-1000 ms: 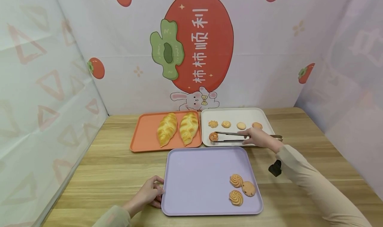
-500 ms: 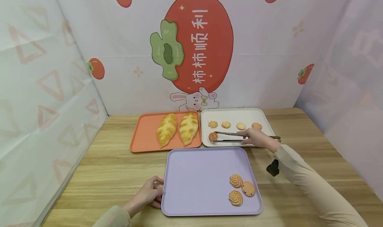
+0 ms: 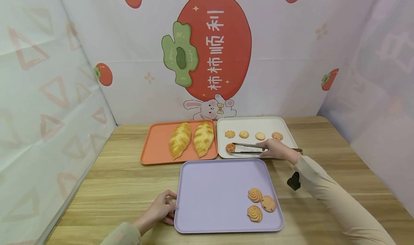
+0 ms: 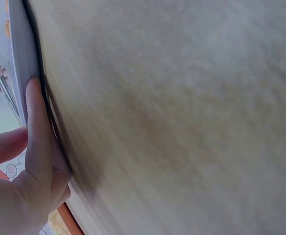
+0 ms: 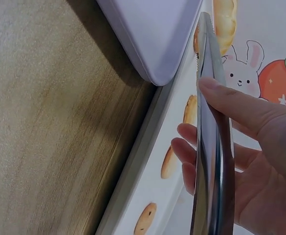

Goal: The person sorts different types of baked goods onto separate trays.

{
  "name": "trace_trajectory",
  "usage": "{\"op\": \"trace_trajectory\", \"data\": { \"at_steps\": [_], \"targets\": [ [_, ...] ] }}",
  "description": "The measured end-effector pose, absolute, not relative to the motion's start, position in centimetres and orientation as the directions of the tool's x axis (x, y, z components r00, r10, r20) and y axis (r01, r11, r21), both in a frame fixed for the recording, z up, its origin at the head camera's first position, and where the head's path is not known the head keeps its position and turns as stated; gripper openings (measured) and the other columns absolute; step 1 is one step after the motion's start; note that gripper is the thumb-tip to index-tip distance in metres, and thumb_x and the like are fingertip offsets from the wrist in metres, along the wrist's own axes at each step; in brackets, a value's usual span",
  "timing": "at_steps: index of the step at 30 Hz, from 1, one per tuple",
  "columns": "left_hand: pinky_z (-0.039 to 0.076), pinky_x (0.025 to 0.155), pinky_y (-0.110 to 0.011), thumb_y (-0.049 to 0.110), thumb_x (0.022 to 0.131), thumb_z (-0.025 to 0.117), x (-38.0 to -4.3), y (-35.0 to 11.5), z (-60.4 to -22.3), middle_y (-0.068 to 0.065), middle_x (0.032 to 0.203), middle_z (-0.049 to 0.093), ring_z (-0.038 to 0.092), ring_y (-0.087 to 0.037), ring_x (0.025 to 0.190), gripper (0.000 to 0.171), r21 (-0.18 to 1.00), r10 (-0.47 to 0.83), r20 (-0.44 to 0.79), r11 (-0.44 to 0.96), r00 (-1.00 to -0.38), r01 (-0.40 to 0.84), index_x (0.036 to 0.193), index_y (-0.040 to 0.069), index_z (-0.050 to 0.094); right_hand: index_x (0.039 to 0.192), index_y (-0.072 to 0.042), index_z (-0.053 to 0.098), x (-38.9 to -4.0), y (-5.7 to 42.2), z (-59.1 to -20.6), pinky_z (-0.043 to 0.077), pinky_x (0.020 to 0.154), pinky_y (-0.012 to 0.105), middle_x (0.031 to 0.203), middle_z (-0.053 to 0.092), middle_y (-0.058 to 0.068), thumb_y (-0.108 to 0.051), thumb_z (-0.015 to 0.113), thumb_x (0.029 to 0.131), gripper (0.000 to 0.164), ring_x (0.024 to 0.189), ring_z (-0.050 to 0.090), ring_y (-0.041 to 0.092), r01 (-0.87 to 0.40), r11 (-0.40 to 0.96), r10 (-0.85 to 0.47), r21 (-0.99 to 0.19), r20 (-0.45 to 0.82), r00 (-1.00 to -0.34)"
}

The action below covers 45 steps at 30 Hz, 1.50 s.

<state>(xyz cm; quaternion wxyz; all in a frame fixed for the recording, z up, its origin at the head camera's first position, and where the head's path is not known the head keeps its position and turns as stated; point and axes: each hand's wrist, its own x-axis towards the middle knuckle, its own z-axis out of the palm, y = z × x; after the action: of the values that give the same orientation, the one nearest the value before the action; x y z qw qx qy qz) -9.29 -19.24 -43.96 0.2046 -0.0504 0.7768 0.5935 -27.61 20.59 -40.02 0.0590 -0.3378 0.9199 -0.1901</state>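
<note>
In the head view my right hand [image 3: 276, 148] holds metal tongs [image 3: 249, 145] low over the white tray [image 3: 255, 121]. The tongs' tips lie on either side of a round brown pretzel-like cookie [image 3: 230, 148]; whether they squeeze it, I cannot tell. In the right wrist view, the thumb presses one arm of the tongs [image 5: 211, 147] and the fingers curl round the other side. My left hand [image 3: 160, 208] grips the left rim of the lavender tray [image 3: 213, 194], thumb and index finger at its edge in the left wrist view. Two swirl cookies [image 3: 254, 213] and a speckled cookie [image 3: 268, 204] lie on that tray.
Several other cookies [image 3: 244, 134] sit in a row along the white tray. At the back left, an orange tray [image 3: 155, 144] bears two braided breads [image 3: 180, 140]. A black object [image 3: 294, 181] hangs at the right sleeve. Printed cloth walls [image 3: 278, 87] enclose the wooden table [image 3: 113, 180].
My right hand and the tongs have shifted very slightly left, with the tips still around the pretzel-like cookie. My left hand stays at the lavender tray's rim.
</note>
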Motion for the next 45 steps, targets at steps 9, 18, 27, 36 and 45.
{"op": "trace_trajectory", "data": {
  "at_steps": [9,18,27,36,45],
  "targets": [
    [0.053,0.046,-0.036,-0.007,0.079,0.049,-9.4,-19.2,-43.7,-0.007,0.071,0.051,0.055,-0.014,0.051,0.031,0.898,0.162,-0.383,0.295,-0.909,-0.326,0.108,-0.008,0.038,0.110,0.007,0.057,-27.7,20.6,-40.2,0.045,0.060,0.027,0.084,0.064,0.014,-0.013,0.067,0.075,0.042,0.069,0.052,0.013,-0.582,0.705,-0.636,-0.404,0.002,-0.772],
    [0.053,0.045,-0.036,-0.007,0.079,0.049,-9.3,-19.2,-43.7,-0.007,0.070,0.051,0.055,-0.016,0.050,0.030,0.900,0.160,-0.375,0.299,-0.913,-0.318,0.107,-0.009,0.037,0.112,0.008,0.056,-27.0,20.8,-39.8,0.042,0.055,0.022,0.088,0.063,0.017,-0.012,0.067,0.075,0.043,0.064,0.051,0.011,-0.575,0.702,-0.628,-0.420,0.015,-0.778],
    [0.053,0.045,-0.036,-0.007,0.080,0.049,-9.3,-19.3,-43.8,-0.007,0.070,0.052,0.055,-0.016,0.051,0.030,0.902,0.171,-0.377,0.291,-0.910,-0.318,0.107,-0.009,0.037,0.115,0.008,0.053,-26.1,21.2,-39.4,0.041,0.051,0.021,0.089,0.062,0.017,-0.012,0.068,0.074,0.048,0.059,0.048,0.008,-0.516,0.727,-0.590,-0.454,-0.028,-0.807],
    [0.053,0.045,-0.037,-0.007,0.079,0.049,-9.3,-19.3,-43.9,-0.007,0.070,0.051,0.055,-0.016,0.050,0.030,0.903,0.172,-0.376,0.290,-0.911,-0.318,0.107,-0.009,0.037,0.117,0.006,0.052,-25.0,21.6,-39.1,0.039,0.051,0.020,0.078,0.060,0.006,-0.011,0.068,0.074,0.049,0.060,0.046,0.008,-0.511,0.737,-0.580,-0.442,-0.027,-0.814],
    [0.053,0.045,-0.037,-0.006,0.079,0.050,-9.3,-19.2,-43.8,-0.007,0.069,0.051,0.055,-0.015,0.050,0.031,0.900,0.170,-0.380,0.294,-0.909,-0.321,0.107,-0.009,0.037,0.115,0.004,0.055,-23.7,22.1,-38.7,0.039,0.051,0.020,0.072,0.056,-0.001,-0.013,0.069,0.073,0.047,0.060,0.044,0.004,-0.576,0.709,-0.624,-0.406,0.018,-0.781]
  ]
}}
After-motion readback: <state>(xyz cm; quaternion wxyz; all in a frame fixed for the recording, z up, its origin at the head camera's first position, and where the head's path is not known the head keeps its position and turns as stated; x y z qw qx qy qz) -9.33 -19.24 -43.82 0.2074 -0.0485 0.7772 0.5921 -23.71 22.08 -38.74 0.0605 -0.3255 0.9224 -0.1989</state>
